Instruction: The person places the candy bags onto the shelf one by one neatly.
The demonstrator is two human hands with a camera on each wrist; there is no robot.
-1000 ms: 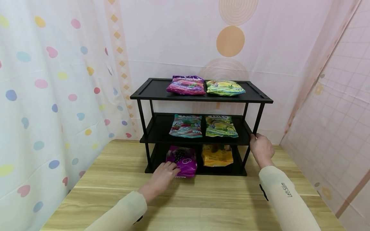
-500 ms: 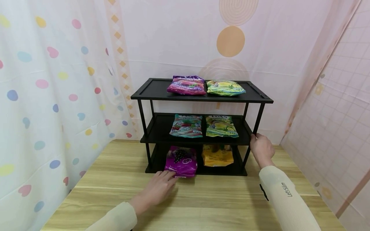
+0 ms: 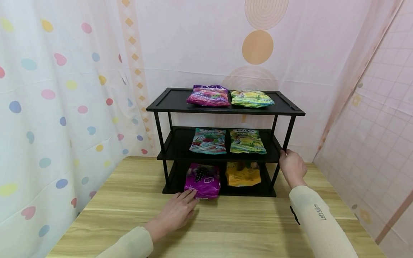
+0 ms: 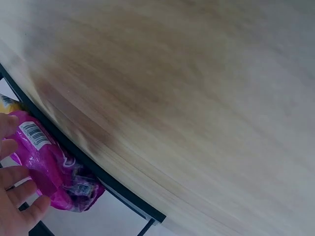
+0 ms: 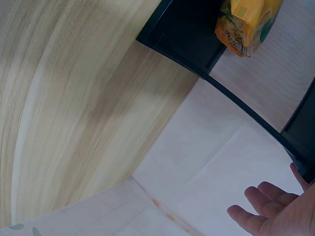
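A purple bag with dark berries printed on it lies on the bottom shelf of a black three-tier rack, its front end overhanging the shelf edge. My left hand has its fingers loosely extended, the tips right at the bag's front left corner. In the left wrist view, the spread left fingers overlap the purple packaging. My right hand holds the rack at the right end of the middle shelf, beside the front post. Three of its fingers stick out away from the rack in the right wrist view.
Beside the purple bag lies a yellow bag. On the middle shelf are a teal bag and a green-yellow bag. The top shelf carries a pink-purple bag and another green-yellow bag. Curtains surround the wooden table.
My left hand has drawn back slightly, down and left, from the purple bag's left side to its front left corner. My right hand has stayed on the rack.
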